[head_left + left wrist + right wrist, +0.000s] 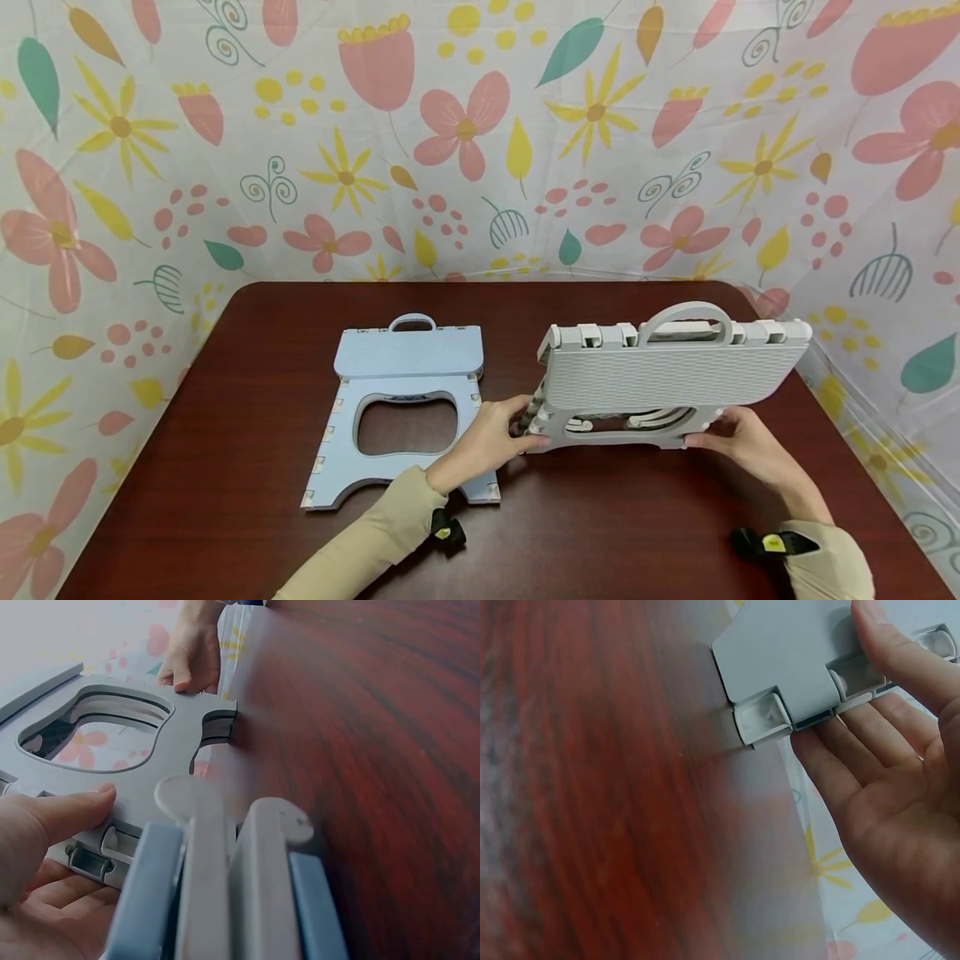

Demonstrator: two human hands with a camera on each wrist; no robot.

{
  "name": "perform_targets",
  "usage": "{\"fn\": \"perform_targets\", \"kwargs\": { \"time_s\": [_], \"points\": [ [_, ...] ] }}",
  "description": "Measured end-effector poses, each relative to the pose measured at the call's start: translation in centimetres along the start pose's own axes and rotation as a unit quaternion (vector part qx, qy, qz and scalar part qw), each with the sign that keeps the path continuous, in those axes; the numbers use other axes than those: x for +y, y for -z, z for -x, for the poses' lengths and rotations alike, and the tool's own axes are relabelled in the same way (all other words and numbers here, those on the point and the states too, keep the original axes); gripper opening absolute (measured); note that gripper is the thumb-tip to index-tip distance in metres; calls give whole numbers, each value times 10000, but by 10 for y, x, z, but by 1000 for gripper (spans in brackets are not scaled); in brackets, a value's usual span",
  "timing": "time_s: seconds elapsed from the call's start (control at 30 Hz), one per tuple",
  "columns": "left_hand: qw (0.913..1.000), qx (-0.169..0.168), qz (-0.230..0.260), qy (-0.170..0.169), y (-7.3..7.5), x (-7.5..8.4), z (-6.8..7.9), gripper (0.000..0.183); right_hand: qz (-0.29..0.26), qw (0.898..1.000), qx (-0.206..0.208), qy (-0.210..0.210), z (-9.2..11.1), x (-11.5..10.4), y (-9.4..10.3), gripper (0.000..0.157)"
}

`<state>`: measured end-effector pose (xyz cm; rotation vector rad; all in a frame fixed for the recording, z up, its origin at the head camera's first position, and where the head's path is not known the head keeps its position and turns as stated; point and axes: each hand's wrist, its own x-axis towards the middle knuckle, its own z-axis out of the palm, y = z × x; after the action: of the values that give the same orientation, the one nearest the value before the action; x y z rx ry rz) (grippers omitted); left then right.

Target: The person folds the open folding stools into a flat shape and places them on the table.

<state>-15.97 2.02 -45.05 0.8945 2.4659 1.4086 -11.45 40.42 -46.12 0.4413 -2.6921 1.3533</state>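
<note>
A grey folding step stool point(675, 375) stands on edge at the right of the table, partly folded, with its ribbed top panel and arched carry handle point(688, 312) uppermost. My left hand point(487, 437) grips its left side near the bottom; in the left wrist view the thumb point(86, 806) lies on the leg panel with the fingers behind. At the lower right side, my right hand point(742, 446) pinches the other edge, thumb in front and fingers point(855, 742) behind, beside the hinge sockets. A light blue folding stool point(408, 354) lies flattened to the left, partly covered by my left forearm.
The dark red-brown wooden table point(247, 400) carries both stools. A white cloth point(465, 225) with printed flowers hangs behind it and along the sides. Each wrist wears a black strap. The blue stool's feet are right below my left forearm.
</note>
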Motion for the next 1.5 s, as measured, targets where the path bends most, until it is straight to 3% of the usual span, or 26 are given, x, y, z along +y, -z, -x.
{"fn": "perform_targets", "kwargs": {
  "time_s": [0.43,0.9,1.5],
  "points": [
    [9999,78,151,-25,-1,2,1,49,14,9997,136,-180,-1,-1,-3,25],
    [9993,110,-350,99,-8,0,0,44,-93,9996,120,-220,-3,-1,-4,21],
    [9995,251,198,0,-11,-2,1,36,-251,9995,87,175,-5,0,-4,23]
  ]
}}
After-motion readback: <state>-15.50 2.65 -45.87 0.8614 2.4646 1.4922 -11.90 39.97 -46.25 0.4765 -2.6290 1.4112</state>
